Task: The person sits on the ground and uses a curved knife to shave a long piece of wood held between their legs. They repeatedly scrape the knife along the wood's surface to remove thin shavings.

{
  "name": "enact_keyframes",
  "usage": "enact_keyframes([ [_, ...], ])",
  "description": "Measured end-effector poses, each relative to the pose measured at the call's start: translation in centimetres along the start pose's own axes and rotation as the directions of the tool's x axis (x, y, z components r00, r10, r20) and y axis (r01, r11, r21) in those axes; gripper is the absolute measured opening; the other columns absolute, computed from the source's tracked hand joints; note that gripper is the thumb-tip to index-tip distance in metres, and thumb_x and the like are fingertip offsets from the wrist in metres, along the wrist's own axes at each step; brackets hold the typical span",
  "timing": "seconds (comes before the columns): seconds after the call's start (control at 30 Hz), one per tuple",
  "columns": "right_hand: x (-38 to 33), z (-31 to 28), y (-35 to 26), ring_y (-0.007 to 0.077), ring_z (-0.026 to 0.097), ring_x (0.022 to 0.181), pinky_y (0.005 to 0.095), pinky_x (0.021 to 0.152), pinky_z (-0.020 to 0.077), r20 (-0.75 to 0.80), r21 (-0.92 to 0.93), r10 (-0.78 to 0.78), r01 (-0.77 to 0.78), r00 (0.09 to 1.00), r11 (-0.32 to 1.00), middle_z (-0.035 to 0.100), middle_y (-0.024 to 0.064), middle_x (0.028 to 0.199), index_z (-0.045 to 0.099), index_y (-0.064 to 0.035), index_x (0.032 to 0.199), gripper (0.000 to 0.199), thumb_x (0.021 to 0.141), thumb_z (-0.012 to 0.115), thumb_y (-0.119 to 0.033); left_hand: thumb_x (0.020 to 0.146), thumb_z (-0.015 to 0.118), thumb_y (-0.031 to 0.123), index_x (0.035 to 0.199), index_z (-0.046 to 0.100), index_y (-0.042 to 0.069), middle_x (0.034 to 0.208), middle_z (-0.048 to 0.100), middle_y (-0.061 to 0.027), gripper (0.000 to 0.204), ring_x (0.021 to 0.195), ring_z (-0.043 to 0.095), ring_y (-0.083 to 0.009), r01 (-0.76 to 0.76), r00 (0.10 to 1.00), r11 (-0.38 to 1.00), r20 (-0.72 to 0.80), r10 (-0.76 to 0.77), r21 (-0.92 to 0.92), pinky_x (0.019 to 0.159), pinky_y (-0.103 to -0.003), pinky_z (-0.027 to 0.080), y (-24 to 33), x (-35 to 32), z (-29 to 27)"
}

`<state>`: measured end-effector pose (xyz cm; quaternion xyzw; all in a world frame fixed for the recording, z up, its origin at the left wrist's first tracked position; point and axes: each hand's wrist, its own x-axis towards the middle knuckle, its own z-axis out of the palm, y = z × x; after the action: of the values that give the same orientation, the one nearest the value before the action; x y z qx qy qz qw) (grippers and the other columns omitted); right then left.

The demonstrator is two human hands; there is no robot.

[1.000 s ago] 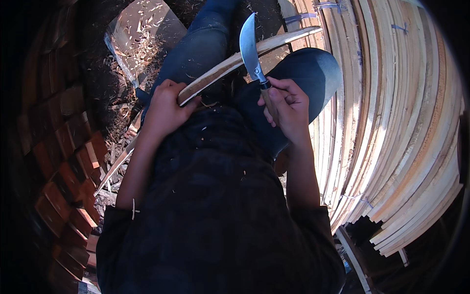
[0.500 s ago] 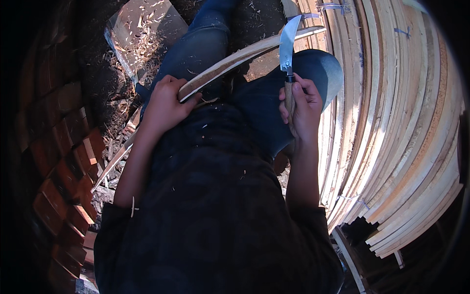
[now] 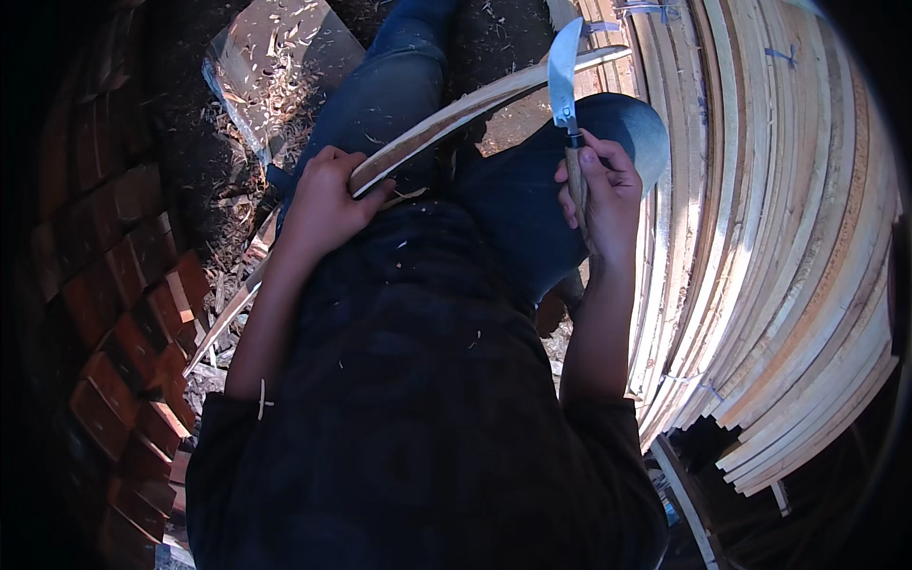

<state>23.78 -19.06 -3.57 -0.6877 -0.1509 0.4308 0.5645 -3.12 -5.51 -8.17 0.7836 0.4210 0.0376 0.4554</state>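
Observation:
A long wooden strip (image 3: 418, 135) slants across my lap, from my left thigh up to beyond my right knee. My left hand (image 3: 331, 201) is closed round its near part, thumb below and fingers over the top. In my right hand (image 3: 610, 195) a knife (image 3: 563, 81) is gripped by its wooden handle. Its broad, curved blade points away from me and up, over the far part of the strip; whether it touches the wood I cannot tell. A thin curl of shaving (image 3: 410, 195) lies by my left thumb.
Bundles of long pale wooden strips (image 3: 750, 218), tied with cord, fill the right side. At the left stand stacked reddish-brown blocks (image 3: 123, 332). Shavings (image 3: 275, 85) cover a flat board and the ground beyond my left leg.
My right hand has moved slightly to the right with the knife, and the blade has risen a little. My left hand and the strip stay nearly in place.

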Motion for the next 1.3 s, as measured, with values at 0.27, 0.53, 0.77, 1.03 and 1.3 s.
enact_keyframes([
  [0.27, 0.1, -0.2, -0.5, 0.0108, 0.052, 0.044, 0.0210, 0.035, 0.0368, -0.019, -0.005, -0.028, 0.028, 0.999, 1.000, 0.063, 0.0117, 0.073, 0.057, -0.0015, 0.117, 0.024, 0.097, 0.056, -0.014, 0.076, 0.074, 0.026, 0.088, 0.069, 0.001, 0.076, 0.057, -0.0173, 0.028, 0.079, 0.058, -0.0347, 0.011, 1.000, 1.000, 0.017, -0.010, -0.028, 0.072, -0.043, 0.047, -0.1, 0.1, -0.1],
  [0.53, -1.5, 1.5, 1.1, 0.0139, 0.052, 0.044, 0.0226, 0.035, 0.0375, 0.054, 0.120, 0.113, -0.118, 0.992, 0.986, 0.061, 0.0142, 0.073, 0.056, -0.0012, 0.117, 0.023, 0.098, 0.054, -0.016, 0.076, 0.075, 0.026, 0.088, 0.069, 0.002, 0.077, 0.058, -0.0174, 0.028, 0.081, 0.058, -0.0349, 0.014, 1.000, 0.999, 0.003, -0.014, -0.029, 0.073, -0.043, 0.047, -0.4, 0.1, 0.2],
  [0.77, -1.2, 0.7, 0.2, 0.0147, 0.048, 0.042, 0.0231, 0.034, 0.0366, 0.273, 0.397, 0.264, -0.359, 0.925, 0.845, 0.058, 0.0146, 0.075, 0.053, -0.0053, 0.122, 0.027, 0.101, 0.049, -0.022, 0.076, 0.075, 0.027, 0.088, 0.069, 0.002, 0.078, 0.058, -0.0182, 0.029, 0.082, 0.058, -0.0356, 0.016, 1.000, 1.000, -0.016, -0.016, -0.004, 0.073, -0.043, 0.047, -0.8, -0.1, 0.3],
  [1.03, -1.0, 1.5, -0.3, 0.0139, 0.050, 0.042, 0.0230, 0.034, 0.0370, 0.005, 0.241, 0.018, -0.019, 1.000, 0.970, 0.060, 0.0149, 0.077, 0.052, -0.0044, 0.124, 0.028, 0.101, 0.048, -0.021, 0.077, 0.076, 0.025, 0.092, 0.067, 0.000, 0.082, 0.056, -0.0173, 0.031, 0.080, 0.058, -0.0338, -0.009, 1.000, 1.000, 0.022, 0.009, 0.003, 0.071, -0.042, 0.046, -0.5, 0.0, 0.1],
  [1.3, -0.3, 0.5, -0.9, 0.0114, 0.052, 0.044, 0.0211, 0.035, 0.0378, 0.074, -0.085, 0.071, -0.065, 0.995, 0.994, 0.064, 0.0118, 0.075, 0.058, -0.0019, 0.118, 0.026, 0.098, 0.056, -0.018, 0.077, 0.075, 0.025, 0.091, 0.067, 0.000, 0.082, 0.056, -0.0174, 0.030, 0.079, 0.058, -0.0339, -0.028, 1.000, 1.000, -0.008, 0.028, 0.009, 0.070, -0.041, 0.046, -0.8, -0.2, 0.4],
])
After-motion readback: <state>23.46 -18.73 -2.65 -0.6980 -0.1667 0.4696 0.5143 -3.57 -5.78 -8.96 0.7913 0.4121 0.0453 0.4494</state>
